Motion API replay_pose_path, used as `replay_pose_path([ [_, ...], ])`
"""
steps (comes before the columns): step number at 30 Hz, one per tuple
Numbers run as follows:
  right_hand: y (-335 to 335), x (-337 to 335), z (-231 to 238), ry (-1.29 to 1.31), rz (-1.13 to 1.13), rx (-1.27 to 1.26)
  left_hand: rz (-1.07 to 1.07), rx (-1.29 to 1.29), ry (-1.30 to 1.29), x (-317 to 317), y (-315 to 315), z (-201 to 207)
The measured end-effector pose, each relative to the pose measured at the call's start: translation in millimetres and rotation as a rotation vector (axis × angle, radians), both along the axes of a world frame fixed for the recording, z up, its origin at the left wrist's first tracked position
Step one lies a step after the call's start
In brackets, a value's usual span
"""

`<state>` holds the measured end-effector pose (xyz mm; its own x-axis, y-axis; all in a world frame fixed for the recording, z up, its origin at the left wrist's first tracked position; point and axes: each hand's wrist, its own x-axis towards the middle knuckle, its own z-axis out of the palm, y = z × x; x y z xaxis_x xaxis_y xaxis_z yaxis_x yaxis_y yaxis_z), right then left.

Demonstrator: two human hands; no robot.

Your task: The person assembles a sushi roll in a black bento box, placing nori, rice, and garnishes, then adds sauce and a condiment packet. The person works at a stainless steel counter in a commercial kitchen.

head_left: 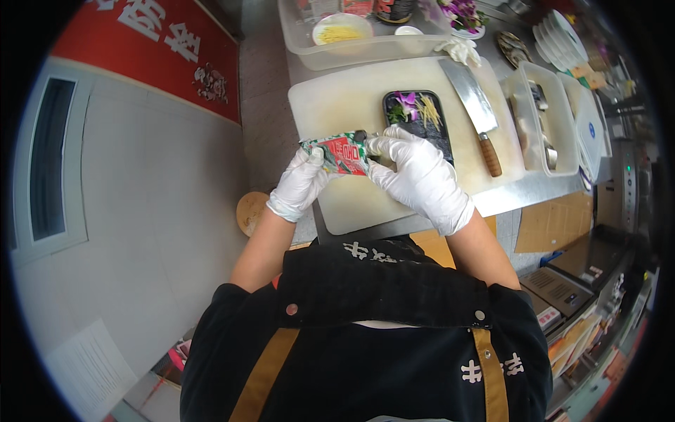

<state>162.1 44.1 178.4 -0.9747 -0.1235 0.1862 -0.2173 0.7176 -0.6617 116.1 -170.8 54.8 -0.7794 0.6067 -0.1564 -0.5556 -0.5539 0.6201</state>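
Both the left hand (pixel 301 184) and the right hand (pixel 416 169) wear white gloves in the head view and grasp one small red and green packet (pixel 344 156), the left pinching its 9 o'clock end and the right closed about its 3 o'clock end. The packet is held over the left part of a white cutting board (pixel 337 98). At 2 o'clock from it a black tray (pixel 430 135), partly hidden by the right hand, carries a purple flower (pixel 406 104) and thin yellow strips (pixel 428 111). At 3 o'clock from the tray a cleaver (pixel 472 100) lies on the board, its wooden handle toward 5 o'clock. At 12 o'clock, beyond the board, a clear bin (pixel 380 52) holds a bowl (pixel 318 35) of yellow strips. A narrower clear container (pixel 518 107), with metal utensils inside, sits past the cleaver toward 3 o'clock.
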Motion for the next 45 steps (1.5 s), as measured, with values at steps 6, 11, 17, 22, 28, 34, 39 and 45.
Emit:
replay_pose_path([
  [6, 19.7, 35.1, -40.7, -0.349, -0.213, -0.15, -0.049, -0.213, -0.182, 9.6, -2.4, -24.7],
  [11, 20.4, 71.4, -73.9, -0.482, -0.366, -0.326, 0.014, -0.395, 0.026, 3.8, 11.6, -34.2],
  [17, 43.6, 107.0, -93.8, -0.465, -0.653, -0.704, -0.13, -0.622, 0.275, -61.5, 9.6, -27.4],
  [22, 62.2, 136.0, -95.0, -0.343, -0.826, -0.768, -0.216, -0.914, 0.506, -92.5, 30.0, -9.8],
  [28, 63.7, 156.5, -77.2, -0.409, -0.796, -1.111, 0.003, -1.073, 1.852, -38.3, 64.1, 53.4],
  [34, 45.1, 162.5, -62.7, -0.586, -0.64, -1.362, -0.095, -0.478, 2.04, 2.5, 90.9, 52.9],
  [39, 49.1, 169.6, -51.4, -0.506, -0.632, -0.647, -0.389, -0.452, 1.925, -5.9, 75.4, 50.4],
  [45, 31.9, 146.8, -80.5, -0.326, -0.381, -0.551, -0.9, -0.809, 1.392, -28.0, 91.3, 70.7],
])
